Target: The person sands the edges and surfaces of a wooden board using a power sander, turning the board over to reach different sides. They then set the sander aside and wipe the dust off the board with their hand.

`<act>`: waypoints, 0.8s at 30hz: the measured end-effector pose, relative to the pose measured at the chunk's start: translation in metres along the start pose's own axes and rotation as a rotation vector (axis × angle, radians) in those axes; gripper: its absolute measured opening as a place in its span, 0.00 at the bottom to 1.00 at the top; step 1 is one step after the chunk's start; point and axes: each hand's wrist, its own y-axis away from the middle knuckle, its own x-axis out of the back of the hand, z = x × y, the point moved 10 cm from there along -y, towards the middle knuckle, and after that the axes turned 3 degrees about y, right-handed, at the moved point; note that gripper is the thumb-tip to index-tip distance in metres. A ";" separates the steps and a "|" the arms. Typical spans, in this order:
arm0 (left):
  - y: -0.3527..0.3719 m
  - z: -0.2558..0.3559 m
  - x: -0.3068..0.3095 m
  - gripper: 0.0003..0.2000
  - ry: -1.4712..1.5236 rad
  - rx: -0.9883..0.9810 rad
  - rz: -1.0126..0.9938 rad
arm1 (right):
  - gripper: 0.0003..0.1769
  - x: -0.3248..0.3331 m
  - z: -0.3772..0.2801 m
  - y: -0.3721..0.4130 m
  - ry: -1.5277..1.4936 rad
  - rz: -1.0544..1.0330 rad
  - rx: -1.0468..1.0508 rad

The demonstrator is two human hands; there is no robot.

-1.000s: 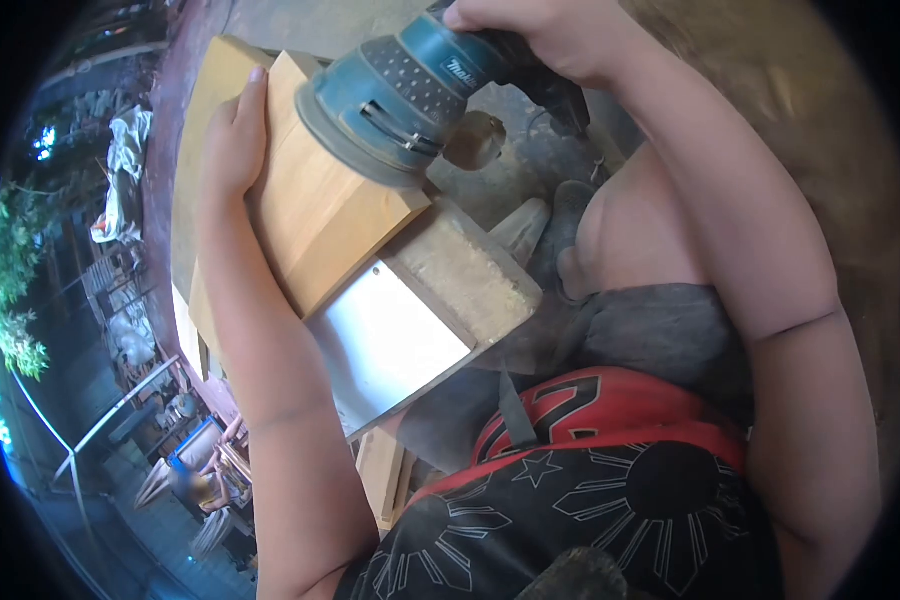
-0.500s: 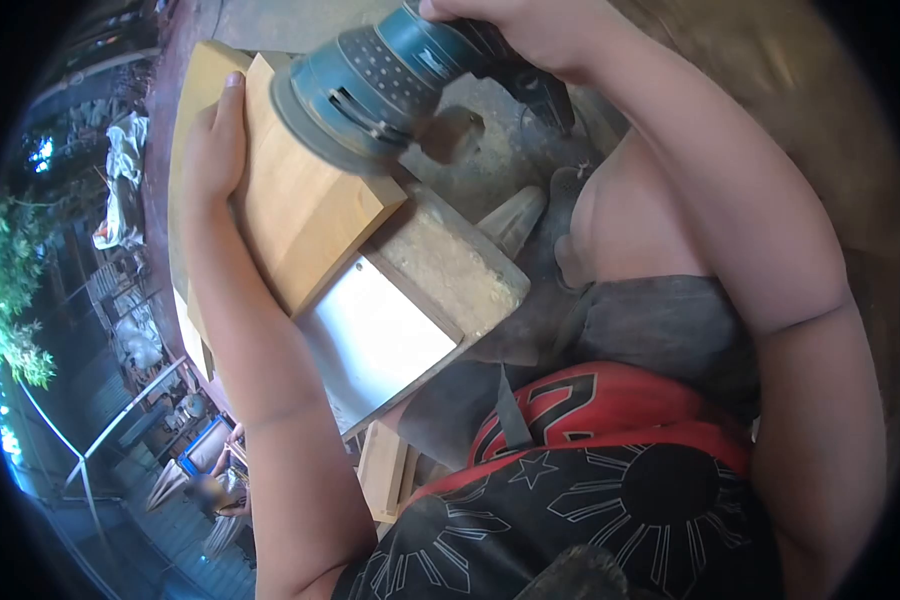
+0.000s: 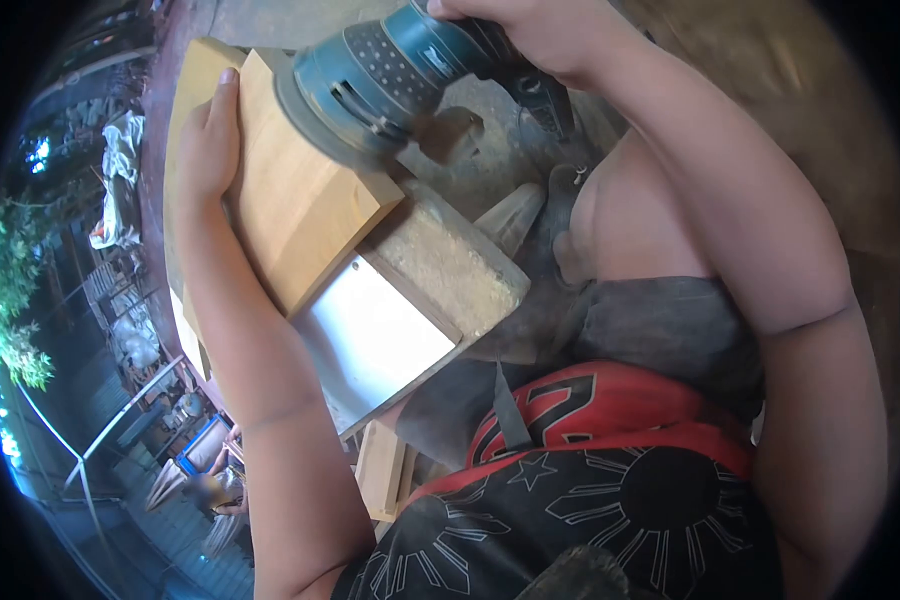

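Note:
My right hand (image 3: 530,32), partly cut off by the top of the view, is closed around the handle of a teal electric sander (image 3: 375,85). The sander's round pad is against the top of a light wooden board (image 3: 305,195), near its right edge. Along the board's left edge lies my left hand (image 3: 210,150), gripping it with one digit stretched upward; its other fingers are mostly hidden. Under the board shows a white, shiny sheet (image 3: 380,325) on a worn, dusty work surface (image 3: 460,255).
Another piece of wood (image 3: 205,65) lies beyond my left hand. More wooden pieces (image 3: 380,470) are below the bench near my body. My bare leg (image 3: 640,220) is to the right. At far left, another person (image 3: 225,495) is among stacked items.
The sander has shifted very slightly to the right on the board. My left hand has slid a little to the left, still at the board's edge.

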 end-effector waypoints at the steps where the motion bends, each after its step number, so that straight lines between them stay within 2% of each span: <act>1: -0.001 -0.001 0.000 0.36 0.007 -0.007 0.001 | 0.12 0.000 -0.001 -0.003 -0.085 -0.029 -0.047; 4: 0.002 -0.004 -0.002 0.36 0.012 0.017 -0.018 | 0.13 -0.002 0.022 0.001 -0.356 -0.036 -0.523; 7: 0.000 -0.007 -0.003 0.36 -0.001 0.081 -0.033 | 0.14 -0.008 0.023 0.006 -0.454 -0.128 -0.621; 10: -0.004 -0.012 -0.002 0.36 0.012 0.046 -0.010 | 0.16 -0.006 0.013 0.002 -0.588 -0.098 -0.451; 13: 0.005 0.007 -0.001 0.36 0.042 0.002 0.001 | 0.16 -0.003 0.022 -0.008 -0.339 -0.039 -0.481; 16: 0.003 0.002 0.001 0.36 0.039 -0.004 0.010 | 0.17 0.000 0.022 -0.012 -0.383 -0.017 -0.631; 17: -0.002 -0.006 0.000 0.36 0.058 0.006 -0.003 | 0.17 0.005 0.014 -0.012 -0.401 -0.057 -0.621; 20: -0.004 -0.009 0.000 0.37 0.030 -0.007 0.009 | 0.16 0.001 -0.004 0.001 -0.705 -0.200 -0.456; 24: -0.008 -0.010 0.002 0.37 0.002 -0.041 0.027 | 0.14 -0.006 0.011 -0.008 -0.269 -0.261 -0.439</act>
